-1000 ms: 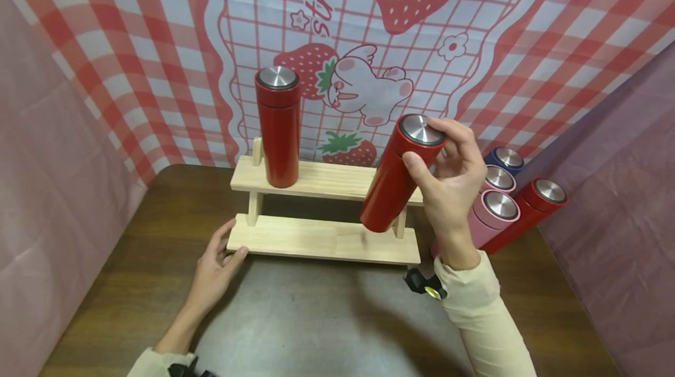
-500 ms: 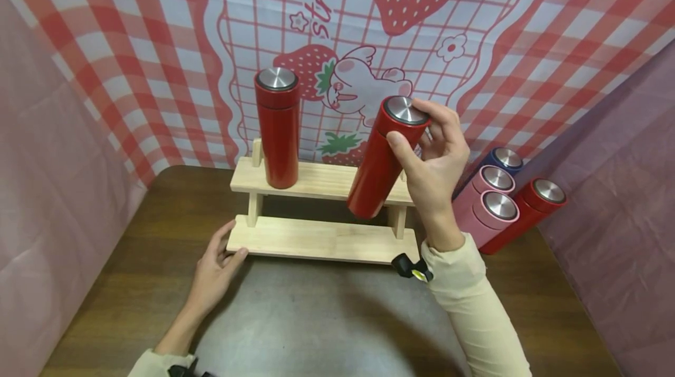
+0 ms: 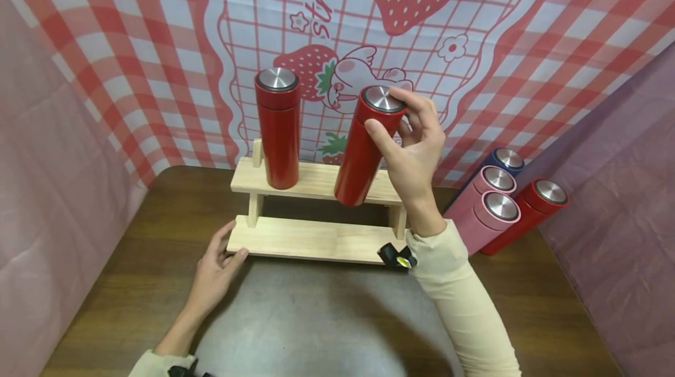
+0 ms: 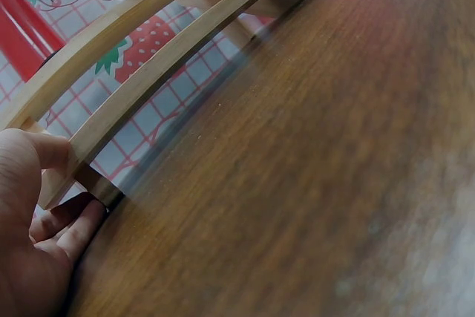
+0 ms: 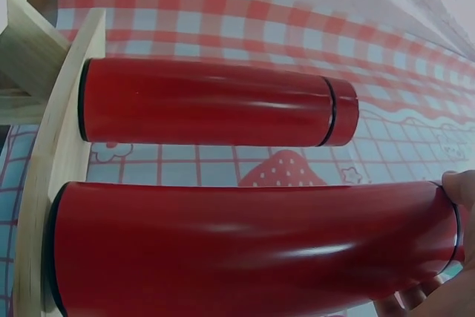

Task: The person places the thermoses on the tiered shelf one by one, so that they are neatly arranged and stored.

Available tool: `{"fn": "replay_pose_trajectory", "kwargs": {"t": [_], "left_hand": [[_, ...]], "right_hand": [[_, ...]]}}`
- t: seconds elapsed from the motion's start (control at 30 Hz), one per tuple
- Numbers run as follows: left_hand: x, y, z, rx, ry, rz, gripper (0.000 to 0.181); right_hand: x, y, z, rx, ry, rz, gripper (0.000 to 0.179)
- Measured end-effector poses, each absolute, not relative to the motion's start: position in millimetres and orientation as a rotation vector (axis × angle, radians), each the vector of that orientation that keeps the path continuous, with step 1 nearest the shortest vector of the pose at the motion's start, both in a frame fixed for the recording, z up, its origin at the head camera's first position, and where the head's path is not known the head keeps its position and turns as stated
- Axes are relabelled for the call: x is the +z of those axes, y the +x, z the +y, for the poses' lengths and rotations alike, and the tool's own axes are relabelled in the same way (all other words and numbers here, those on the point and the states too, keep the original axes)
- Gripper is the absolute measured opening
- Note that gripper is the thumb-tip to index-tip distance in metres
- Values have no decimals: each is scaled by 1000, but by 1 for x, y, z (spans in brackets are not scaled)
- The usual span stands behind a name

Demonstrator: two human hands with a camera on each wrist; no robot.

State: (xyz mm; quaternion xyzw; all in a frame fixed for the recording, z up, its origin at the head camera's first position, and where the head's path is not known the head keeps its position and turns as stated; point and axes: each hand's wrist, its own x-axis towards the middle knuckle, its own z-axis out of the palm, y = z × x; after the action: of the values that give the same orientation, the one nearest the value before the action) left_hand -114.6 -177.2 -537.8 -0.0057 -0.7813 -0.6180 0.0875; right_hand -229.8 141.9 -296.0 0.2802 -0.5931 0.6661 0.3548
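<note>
My right hand (image 3: 413,157) holds a red thermos (image 3: 361,151) near its steel-topped lid, thumb on the near side and fingers over the far side. The thermos tilts, its base over the upper board of a two-tier wooden rack (image 3: 311,239). In the right wrist view, the base of the held thermos (image 5: 245,246) is right at the board. A second red thermos (image 3: 279,136) stands upright on the left of that upper board. My left hand (image 3: 216,265) grips the left end of the lower board; the left wrist view shows its fingers (image 4: 82,228) around that end.
To the right on the brown table (image 3: 306,318) stand two pink thermoses (image 3: 490,218), a blue thermos (image 3: 506,160) and another red thermos (image 3: 543,198). A strawberry-print cloth (image 3: 416,2) hangs behind the rack, with pink curtains (image 3: 622,189) at the sides.
My right hand has carried the red thermos leftward and farther back, from over the rack's right end to the upper board, with less tilt. The left hand has stayed put.
</note>
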Motion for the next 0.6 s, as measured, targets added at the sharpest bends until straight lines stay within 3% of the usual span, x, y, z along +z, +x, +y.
{"fn": "replay_pose_trajectory", "kwargs": {"t": [0.6], "left_hand": [[-574,-127,-189,-1813,-24,-2306,71]], "right_hand": [[-303,-249,122,1672,704,-1519,47]]}}
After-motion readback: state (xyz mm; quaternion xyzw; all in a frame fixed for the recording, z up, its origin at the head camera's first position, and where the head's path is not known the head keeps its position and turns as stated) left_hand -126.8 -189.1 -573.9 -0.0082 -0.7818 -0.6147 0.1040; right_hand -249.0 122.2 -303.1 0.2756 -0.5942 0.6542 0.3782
